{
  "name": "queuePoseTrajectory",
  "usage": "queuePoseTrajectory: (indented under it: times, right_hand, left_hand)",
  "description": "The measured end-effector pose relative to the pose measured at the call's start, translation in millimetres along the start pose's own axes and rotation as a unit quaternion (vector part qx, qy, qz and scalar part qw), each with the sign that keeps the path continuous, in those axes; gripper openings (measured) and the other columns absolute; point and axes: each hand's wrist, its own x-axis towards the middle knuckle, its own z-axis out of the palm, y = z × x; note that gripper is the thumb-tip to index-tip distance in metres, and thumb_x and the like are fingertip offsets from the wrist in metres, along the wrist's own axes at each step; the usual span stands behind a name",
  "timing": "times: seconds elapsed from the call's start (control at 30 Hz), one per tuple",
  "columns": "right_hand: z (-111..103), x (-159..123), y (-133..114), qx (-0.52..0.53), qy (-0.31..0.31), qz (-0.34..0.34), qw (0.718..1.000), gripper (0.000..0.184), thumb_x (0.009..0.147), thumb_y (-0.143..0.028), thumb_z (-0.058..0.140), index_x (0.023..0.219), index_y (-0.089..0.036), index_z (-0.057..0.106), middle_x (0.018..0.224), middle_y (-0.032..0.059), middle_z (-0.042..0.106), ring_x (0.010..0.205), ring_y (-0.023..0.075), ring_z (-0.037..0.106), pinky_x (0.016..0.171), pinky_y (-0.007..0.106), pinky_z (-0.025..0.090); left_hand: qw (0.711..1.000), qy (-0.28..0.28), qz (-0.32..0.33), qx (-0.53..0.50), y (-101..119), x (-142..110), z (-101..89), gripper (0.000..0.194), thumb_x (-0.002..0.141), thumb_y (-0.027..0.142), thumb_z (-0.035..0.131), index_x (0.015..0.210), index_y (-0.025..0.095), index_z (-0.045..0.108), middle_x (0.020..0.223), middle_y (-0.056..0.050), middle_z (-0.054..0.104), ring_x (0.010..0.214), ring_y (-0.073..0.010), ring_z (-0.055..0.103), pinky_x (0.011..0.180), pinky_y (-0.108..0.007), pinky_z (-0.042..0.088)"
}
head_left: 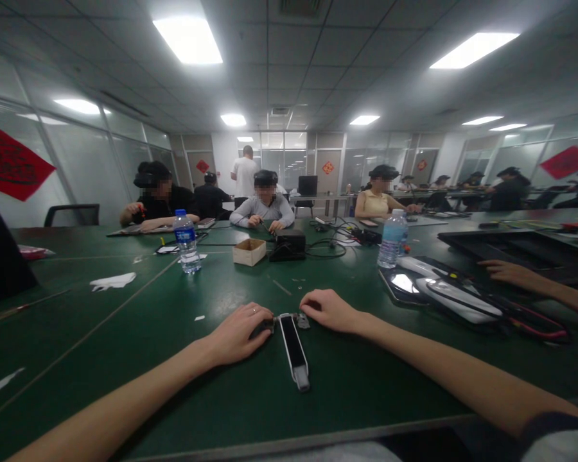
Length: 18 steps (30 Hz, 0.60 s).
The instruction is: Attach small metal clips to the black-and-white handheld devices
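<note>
A slim strip-shaped device (295, 346) with a white frame, black face and grey end lies on the green table between my hands, its grey end towards me. My left hand (245, 330), with a ring on one finger, rests just left of its far end. Its fingers are curled over a small dark piece (262, 329), mostly hidden beneath them. On the other side, my right hand (331, 310) has its thumb and fingers pinched at a small grey metal piece (303, 321) beside the device's far end. What the pieces are is too small to tell.
Ahead stand a water bottle (187, 247), a cardboard box (249, 252) and a black stand (288, 246). To the right are two more bottles (391, 240), a tablet (401, 285), white devices (457, 300) and a co-worker's hand (505, 273) by a black tray (520, 247). Other people sit opposite.
</note>
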Motion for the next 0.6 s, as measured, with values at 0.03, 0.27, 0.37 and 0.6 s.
queuePoseTrajectory:
  times: [0.03,0.27,0.37,0.6]
  right_hand:
    - [1.3,-0.6,-3.6,0.012,-0.002,0.007,1.0,0.016,0.088,-0.019,0.057,0.09,-0.014,0.072,0.083,0.0046,0.071,0.073,0.0149,0.062,0.069,0.026,0.047]
    - [1.1,-2.2,-11.7,0.05,-0.006,0.041,0.998,0.017,0.089,-0.023,0.057,0.088,-0.014,0.071,0.081,0.0041,0.069,0.07,0.014,0.061,0.064,0.024,0.045]
    - [0.9,-2.0,-10.7,0.046,-0.016,0.052,0.997,0.018,0.09,-0.026,0.057,0.087,-0.014,0.07,0.08,0.0045,0.067,0.069,0.0144,0.059,0.063,0.025,0.044]
    - [1.4,-2.6,-12.9,0.046,-0.027,0.053,0.997,0.017,0.091,-0.023,0.054,0.087,-0.013,0.068,0.079,0.0038,0.065,0.069,0.0135,0.056,0.063,0.024,0.042]
  left_hand:
    - [1.0,0.0,0.0,0.001,0.4,0.3,-0.1,0.024,0.094,0.026,0.051,0.116,0.021,0.057,0.114,-0.008,0.064,0.108,-0.0237,0.058,0.095,-0.039,0.047]
    - [1.0,-0.006,-0.008,0.0,2.1,0.5,-2.0,0.025,0.093,0.026,0.051,0.117,0.021,0.057,0.115,-0.008,0.064,0.109,-0.0242,0.058,0.096,-0.041,0.047]
    - [1.0,-0.004,-0.005,-0.003,1.1,0.5,-1.3,0.025,0.093,0.026,0.052,0.117,0.021,0.057,0.115,-0.008,0.064,0.109,-0.024,0.058,0.096,-0.041,0.047]
    - [1.0,-0.011,-0.006,-0.007,1.0,0.6,-2.3,0.025,0.094,0.027,0.051,0.118,0.021,0.057,0.117,-0.008,0.064,0.11,-0.0235,0.057,0.097,-0.04,0.046]
